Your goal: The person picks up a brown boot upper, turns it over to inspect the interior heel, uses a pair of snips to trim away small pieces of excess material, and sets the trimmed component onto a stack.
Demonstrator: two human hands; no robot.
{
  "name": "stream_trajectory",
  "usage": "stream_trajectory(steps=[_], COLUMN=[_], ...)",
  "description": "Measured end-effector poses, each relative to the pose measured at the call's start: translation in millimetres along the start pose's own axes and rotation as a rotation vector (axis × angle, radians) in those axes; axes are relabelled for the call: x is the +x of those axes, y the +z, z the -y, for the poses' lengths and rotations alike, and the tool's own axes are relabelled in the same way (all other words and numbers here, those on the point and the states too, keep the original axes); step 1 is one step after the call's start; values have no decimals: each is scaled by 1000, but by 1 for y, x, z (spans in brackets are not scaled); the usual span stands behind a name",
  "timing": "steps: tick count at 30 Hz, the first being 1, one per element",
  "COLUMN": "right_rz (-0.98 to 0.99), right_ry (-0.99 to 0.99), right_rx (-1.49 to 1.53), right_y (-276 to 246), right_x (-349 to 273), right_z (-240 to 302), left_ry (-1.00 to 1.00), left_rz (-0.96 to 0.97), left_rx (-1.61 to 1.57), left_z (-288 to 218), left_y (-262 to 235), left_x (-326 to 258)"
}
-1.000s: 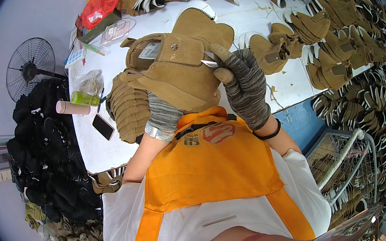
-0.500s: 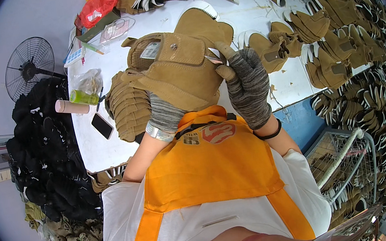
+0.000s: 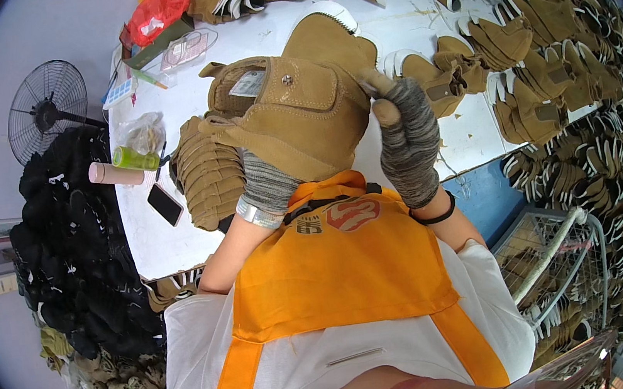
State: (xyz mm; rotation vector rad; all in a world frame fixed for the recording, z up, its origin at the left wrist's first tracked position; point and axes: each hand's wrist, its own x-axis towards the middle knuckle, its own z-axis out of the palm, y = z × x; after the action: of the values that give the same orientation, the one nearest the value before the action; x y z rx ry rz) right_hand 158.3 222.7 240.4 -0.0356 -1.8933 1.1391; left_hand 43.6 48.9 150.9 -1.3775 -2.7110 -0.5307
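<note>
A tan suede shoe upper (image 3: 294,119) is held above the table edge, close to my orange apron (image 3: 336,269). It has a stitched flap with a round metal snap, and a pale label shows inside its opening. My left hand (image 3: 269,182), in a grey knit glove, holds the upper from below, with its fingers hidden behind it. Just right of the upper, my gloved right hand (image 3: 408,144) is closed, its bare thumb and fingertip towards the upper. It had thread snips between the fingers a moment earlier; their blades are out of sight now.
Stacked tan uppers (image 3: 208,172) lie left of the held one, near a phone (image 3: 165,205), a pink bottle (image 3: 114,173) and a green can (image 3: 136,158). More uppers (image 3: 532,90) fill the right side. A wire cart (image 3: 561,265) stands at lower right, a fan (image 3: 46,114) at left.
My right hand has shifted slightly right and turned, so the pale blades at its fingertips no longer show. The upper is tilted a little differently, and my left hand has barely moved.
</note>
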Motion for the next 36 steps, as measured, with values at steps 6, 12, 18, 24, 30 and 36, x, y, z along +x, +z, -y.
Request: stream_trajectory(steps=[6,12,18,24,30,36], right_rz=[-80,450,435,281,390,371], right_ry=[219,733,607,711,499,1076], right_rx=[-209,-893,-1043,182,682,777], right_y=[-12,-40,-35,-1,34,40], right_x=[-14,-137,-139,-45,-2,24], right_z=[-87,-226,-226,-151,-88,-110], left_ry=[29,529,-438,-332,-515,-719], left_rz=[-87,184,-356,-322,-238,-237], left_rx=[200,-1690,-2337,-2203,-2169,-2244], left_z=[13,33,2,5,-4,66], left_y=[11,8,-54,-57,-61,0], left_x=[-13,14,9,9,13,13])
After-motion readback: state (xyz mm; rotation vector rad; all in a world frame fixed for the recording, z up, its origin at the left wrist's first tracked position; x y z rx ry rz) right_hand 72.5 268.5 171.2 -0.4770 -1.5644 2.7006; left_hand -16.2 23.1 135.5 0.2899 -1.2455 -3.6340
